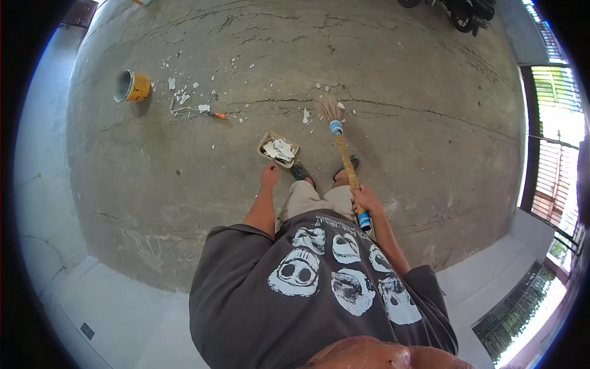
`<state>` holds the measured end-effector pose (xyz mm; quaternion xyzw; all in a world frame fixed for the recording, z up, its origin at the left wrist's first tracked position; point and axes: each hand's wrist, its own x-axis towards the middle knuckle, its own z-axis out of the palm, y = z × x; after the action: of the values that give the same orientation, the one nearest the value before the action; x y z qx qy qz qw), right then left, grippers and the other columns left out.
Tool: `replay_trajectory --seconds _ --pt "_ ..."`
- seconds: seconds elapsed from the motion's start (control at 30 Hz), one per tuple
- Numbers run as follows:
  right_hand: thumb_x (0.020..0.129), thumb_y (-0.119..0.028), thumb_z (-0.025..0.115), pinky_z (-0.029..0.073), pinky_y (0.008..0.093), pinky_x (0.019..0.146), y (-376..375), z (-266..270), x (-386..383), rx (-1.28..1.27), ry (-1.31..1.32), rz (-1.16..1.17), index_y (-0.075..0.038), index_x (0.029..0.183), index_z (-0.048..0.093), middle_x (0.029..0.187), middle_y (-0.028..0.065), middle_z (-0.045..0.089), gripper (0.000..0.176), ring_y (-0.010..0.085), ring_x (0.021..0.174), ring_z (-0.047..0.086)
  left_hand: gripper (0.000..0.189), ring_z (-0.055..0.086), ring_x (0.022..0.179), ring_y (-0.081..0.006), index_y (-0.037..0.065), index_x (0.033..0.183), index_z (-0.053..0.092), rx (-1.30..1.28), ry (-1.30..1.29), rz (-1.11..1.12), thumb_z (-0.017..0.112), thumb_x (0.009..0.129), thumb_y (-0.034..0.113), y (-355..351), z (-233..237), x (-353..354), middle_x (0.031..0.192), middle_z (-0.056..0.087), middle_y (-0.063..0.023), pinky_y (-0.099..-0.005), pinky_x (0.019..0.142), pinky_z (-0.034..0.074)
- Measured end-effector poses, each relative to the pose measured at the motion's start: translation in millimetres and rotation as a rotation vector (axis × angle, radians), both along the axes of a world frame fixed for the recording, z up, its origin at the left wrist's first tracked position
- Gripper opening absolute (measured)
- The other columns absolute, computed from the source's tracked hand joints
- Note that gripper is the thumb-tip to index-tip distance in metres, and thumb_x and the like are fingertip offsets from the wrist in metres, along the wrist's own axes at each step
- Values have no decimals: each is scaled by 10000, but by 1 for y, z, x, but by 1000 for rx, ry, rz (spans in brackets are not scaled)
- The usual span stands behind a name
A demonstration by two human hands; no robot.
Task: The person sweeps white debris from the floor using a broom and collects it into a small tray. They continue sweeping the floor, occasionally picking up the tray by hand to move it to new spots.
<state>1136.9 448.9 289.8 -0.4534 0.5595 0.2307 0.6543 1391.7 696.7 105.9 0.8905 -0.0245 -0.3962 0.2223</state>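
Note:
My right hand (367,200) is wrapped round the handle of a broom (344,154) near its blue-taped end. The broom's bristles touch the concrete floor beside a few white flakes. My left hand (269,176) is closed at the near edge of a tray (265,138), seemingly on a dark handle end. White broken pieces (279,149) lie in the tray. Further left, a paint roller (212,114) with an orange handle rests on the floor among white flakes (183,97).
A yellow bucket (140,88) lies tipped on its side at the left. Part of a motorcycle (464,13) stands at the top right. Cracks run across the floor. White walls and a barred opening (556,141) bound the sides.

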Motion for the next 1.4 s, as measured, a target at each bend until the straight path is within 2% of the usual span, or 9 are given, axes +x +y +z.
replay_trajectory --seconds 0.47,0.77,0.9,1.03,1.07,1.17,1.27,1.37,1.4 --pt "882 -245 523 426 274 374 15 90 -6 317 83 345 -49 944 497 617 15 502 208 118 448 510 244 597 964 -335 90 1058 604 -48 -72 81 517 874 225 29 -41 13 1049 632 -148 -407 817 460" --pt "854 -267 553 441 289 417 -2 70 -11 -141 37 367 -53 998 530 666 29 522 259 119 483 524 284 592 977 -333 99 1097 593 32 -37 129 485 898 269 59 -23 2 1064 631 -135 -419 830 461" --pt "773 -219 577 483 434 685 14 -55 -33 -549 -92 894 -35 1068 552 866 196 640 349 343 800 633 234 593 957 -317 71 1064 602 -112 -226 -8 508 894 202 115 -77 -17 1008 637 -131 -392 828 461" --pt "785 -141 536 518 451 641 41 20 28 -569 134 1073 91 1149 468 908 228 646 437 351 821 655 238 577 1007 -277 26 1075 607 -119 -38 -27 518 881 131 114 -53 -6 1072 620 -131 -361 877 441" --pt "717 -268 634 505 460 596 40 62 49 -547 186 939 101 940 628 962 215 625 432 314 877 646 273 559 1054 -281 13 1124 584 -149 6 -54 490 900 138 131 -89 2 1112 606 -147 -363 907 427" --pt "801 -160 552 538 445 492 35 7 58 -653 302 1209 59 1373 272 1009 218 617 674 337 804 659 296 548 1075 -282 20 1143 574 -123 49 -202 463 918 177 110 -70 11 1140 595 -151 -366 918 419" --pt "774 -170 584 534 443 445 15 2 75 -677 367 1386 19 1396 264 1037 198 587 724 321 781 649 315 546 1077 -289 30 1154 568 -2 234 44 441 929 209 109 -110 26 1140 595 -154 -369 934 407" --pt "775 -173 590 537 428 443 5 30 65 -712 345 1416 16 1397 263 1002 193 583 728 312 754 640 318 565 1022 -272 59 1164 568 58 132 -38 440 929 231 111 -124 20 1096 605 -145 -363 864 451" --pt "775 -173 590 537 428 443 6 27 62 -720 338 1417 16 1397 263 1002 193 583 728 312 754 640 292 498 711 -211 97 1151 561 -50 126 41 447 929 249 111 -130 20 851 553 -94 -332 600 387"
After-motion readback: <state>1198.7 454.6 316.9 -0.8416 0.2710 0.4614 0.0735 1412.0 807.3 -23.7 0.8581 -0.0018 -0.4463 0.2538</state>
